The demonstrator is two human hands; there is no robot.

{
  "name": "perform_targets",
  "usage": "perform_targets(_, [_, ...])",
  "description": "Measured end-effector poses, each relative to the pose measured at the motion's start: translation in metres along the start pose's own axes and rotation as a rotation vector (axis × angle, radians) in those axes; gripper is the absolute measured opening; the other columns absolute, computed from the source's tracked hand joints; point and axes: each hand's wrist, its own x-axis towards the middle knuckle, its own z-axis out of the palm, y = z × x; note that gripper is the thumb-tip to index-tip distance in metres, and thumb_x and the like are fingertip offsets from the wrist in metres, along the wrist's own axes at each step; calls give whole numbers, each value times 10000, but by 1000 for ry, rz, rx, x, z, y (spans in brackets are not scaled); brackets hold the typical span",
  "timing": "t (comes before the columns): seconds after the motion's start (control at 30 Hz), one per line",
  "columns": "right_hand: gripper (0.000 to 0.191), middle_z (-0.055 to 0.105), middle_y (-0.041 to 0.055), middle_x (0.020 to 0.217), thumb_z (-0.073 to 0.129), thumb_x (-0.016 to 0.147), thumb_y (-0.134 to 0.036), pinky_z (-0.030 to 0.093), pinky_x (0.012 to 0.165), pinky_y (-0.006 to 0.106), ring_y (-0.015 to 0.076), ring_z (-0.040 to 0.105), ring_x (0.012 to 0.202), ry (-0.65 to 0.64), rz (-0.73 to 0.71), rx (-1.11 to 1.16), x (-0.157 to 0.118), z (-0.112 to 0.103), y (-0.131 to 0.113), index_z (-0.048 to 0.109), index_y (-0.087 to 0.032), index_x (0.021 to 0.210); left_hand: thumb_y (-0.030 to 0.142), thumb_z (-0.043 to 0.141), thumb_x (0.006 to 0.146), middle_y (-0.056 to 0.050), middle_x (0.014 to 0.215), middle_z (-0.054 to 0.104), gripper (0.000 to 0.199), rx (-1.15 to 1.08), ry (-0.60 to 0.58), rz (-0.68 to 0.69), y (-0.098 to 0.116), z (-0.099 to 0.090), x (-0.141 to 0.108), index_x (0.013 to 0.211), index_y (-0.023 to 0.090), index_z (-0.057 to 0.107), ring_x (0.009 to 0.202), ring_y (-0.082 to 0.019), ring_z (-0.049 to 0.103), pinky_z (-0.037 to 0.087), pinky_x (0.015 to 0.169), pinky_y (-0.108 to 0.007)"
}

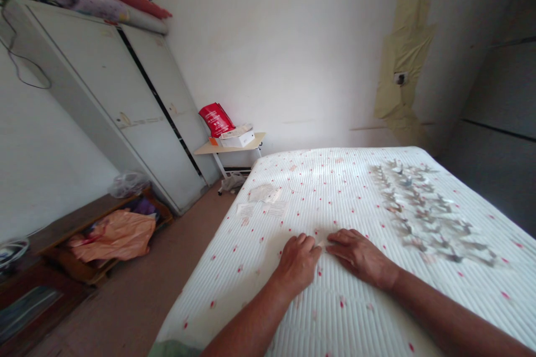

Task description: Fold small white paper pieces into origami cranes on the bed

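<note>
My left hand (pixel 298 259) rests on the bed's white quilted cover with its fingers curled and pinched at the tips. Facing it, my right hand (pixel 358 256) has its fingers bent together over the same spot. A small pale piece of paper (pixel 321 239) shows between the fingertips of both hands, mostly covered by them. To the right, several small folded paper figures (pixel 419 201), which look like paper cranes, stand in rows on the cover. Beyond my left hand lie a few flat printed paper sheets (pixel 266 201).
The bed (pixel 326 178) fills the front. At its far left corner stands a small table (pixel 205 149) with a red bag (pixel 216 119) and a white box (pixel 238 138). A grey cabinet (pixel 109 78) and a low wooden shelf with an orange plastic bag (pixel 115 234) are at left.
</note>
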Motion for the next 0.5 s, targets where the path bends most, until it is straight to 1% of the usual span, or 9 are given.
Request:
perform_targets(0.1, [246,602,84,1089,439,847,-187,392,782,347,198,539,934,0,27,-28,-5,0,0,654,-235,958,144,416,833,-45,789,525,203,4,-26,-26,2,-3,-3,914,184,597,777,-162,459,384,652,-277])
perform_targets(0.2, [235,602,87,1098,453,828,-178,404,787,356,211,534,960,-5,76,-51,-7,0,1,665,-224,918,144,399,845,-40,800,527,234,3,-23,-40,3,-3,-4,982,196,582,781,-159,459,382,652,-278])
perform_targets(0.33, [233,619,91,1044,444,799,-139,431,785,349,208,552,931,23,145,-4,-11,0,5,664,-198,851,148,418,842,-41,788,527,217,1,-6,-50,4,0,-5,964,199,589,779,-164,464,376,641,-285])
perform_targets(0.5, [267,627,88,959,419,781,-114,466,780,300,182,569,901,158,211,147,-16,2,15,638,-185,916,152,445,828,-42,784,524,185,6,-15,-67,4,1,-5,922,196,598,775,-172,466,380,645,-297])
